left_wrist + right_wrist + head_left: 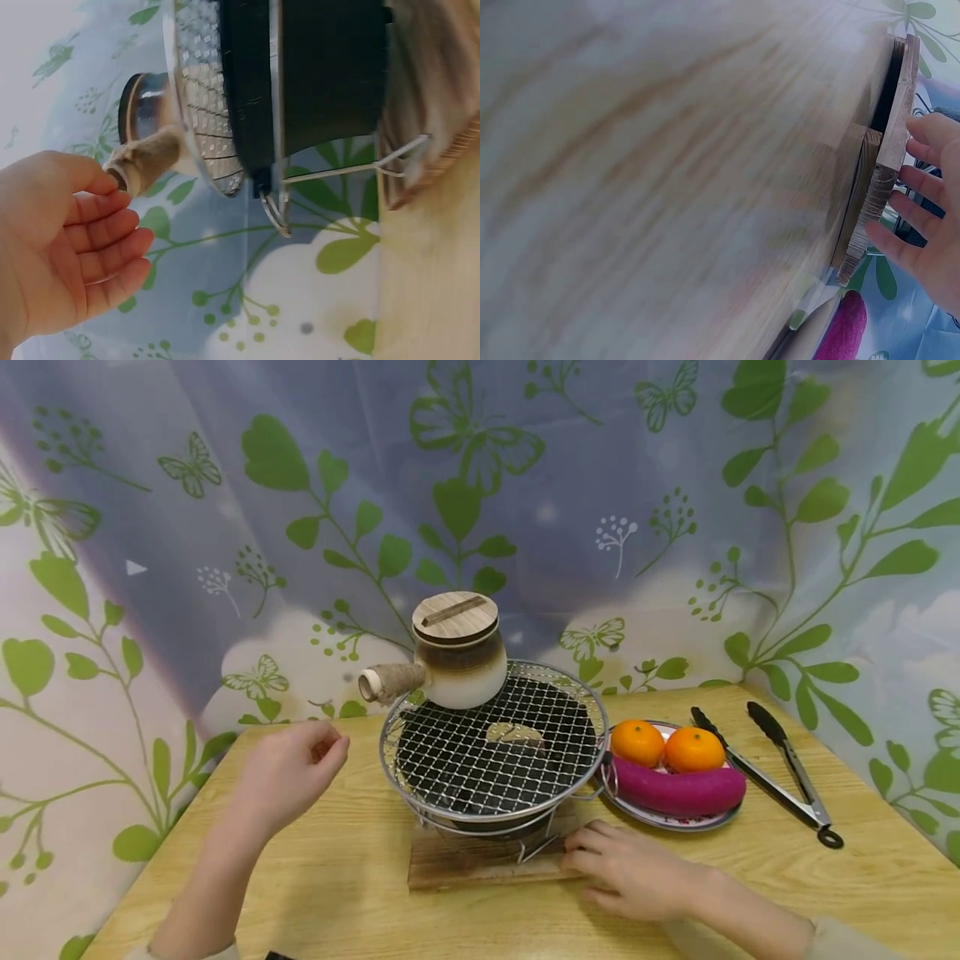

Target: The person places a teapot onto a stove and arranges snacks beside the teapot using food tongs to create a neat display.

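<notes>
My left hand hangs in the air left of the grill, fingers loosely bent and holding nothing. Beyond it, apart from the fingers, is the rope-wrapped handle of a brown-and-cream teapot with a wooden lid. The pot sits at the back left of a round wire grill mesh on a black brazier. A wooden board lies under the brazier. At the board's right end rests my right hand; its fingers, spread in the right wrist view, touch the edge without curling round it.
Right of the grill, a plate bears two oranges and a long purple vegetable. Black-tipped metal tongs lie further right. A leaf-patterned cloth hangs behind the wooden table. Something pale shows beneath the mesh.
</notes>
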Demonstrator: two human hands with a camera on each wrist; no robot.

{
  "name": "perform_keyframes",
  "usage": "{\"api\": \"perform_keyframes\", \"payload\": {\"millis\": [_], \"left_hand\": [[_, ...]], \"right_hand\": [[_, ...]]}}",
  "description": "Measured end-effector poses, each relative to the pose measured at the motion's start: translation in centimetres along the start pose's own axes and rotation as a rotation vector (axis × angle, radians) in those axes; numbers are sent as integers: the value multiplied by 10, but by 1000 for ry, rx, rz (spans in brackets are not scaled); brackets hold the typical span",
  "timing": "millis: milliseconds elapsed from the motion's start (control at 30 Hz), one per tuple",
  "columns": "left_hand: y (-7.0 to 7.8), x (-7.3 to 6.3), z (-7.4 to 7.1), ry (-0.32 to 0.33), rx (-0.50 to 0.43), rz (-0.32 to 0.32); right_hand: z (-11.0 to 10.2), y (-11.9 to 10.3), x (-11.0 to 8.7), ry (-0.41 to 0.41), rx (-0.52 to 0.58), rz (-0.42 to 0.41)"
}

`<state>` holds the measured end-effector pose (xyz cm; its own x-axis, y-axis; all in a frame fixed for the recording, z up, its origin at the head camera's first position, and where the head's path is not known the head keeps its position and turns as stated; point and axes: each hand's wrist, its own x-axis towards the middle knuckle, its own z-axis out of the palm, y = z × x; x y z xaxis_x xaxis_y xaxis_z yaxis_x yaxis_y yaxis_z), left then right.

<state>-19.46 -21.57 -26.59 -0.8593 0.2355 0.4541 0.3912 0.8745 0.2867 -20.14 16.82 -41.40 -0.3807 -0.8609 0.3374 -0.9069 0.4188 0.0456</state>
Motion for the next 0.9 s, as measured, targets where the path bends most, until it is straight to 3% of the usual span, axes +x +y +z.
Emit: {"api": "perform_keyframes", "payload": {"millis": [267,400,667,900], "left_hand": [[-3,-25,23,-173,48,59],[-4,-32,44,-196,52,148],[0,-48,86,-183,86,378],[0,-57,106,-271,119,452]], "right_hand": [[-2,-1,-1,-13,7,13],[-2,-1,-1,-26,10,23],[-1,-1,-1,-8,6,8],[-1,-1,-1,-16,10,11]]}}
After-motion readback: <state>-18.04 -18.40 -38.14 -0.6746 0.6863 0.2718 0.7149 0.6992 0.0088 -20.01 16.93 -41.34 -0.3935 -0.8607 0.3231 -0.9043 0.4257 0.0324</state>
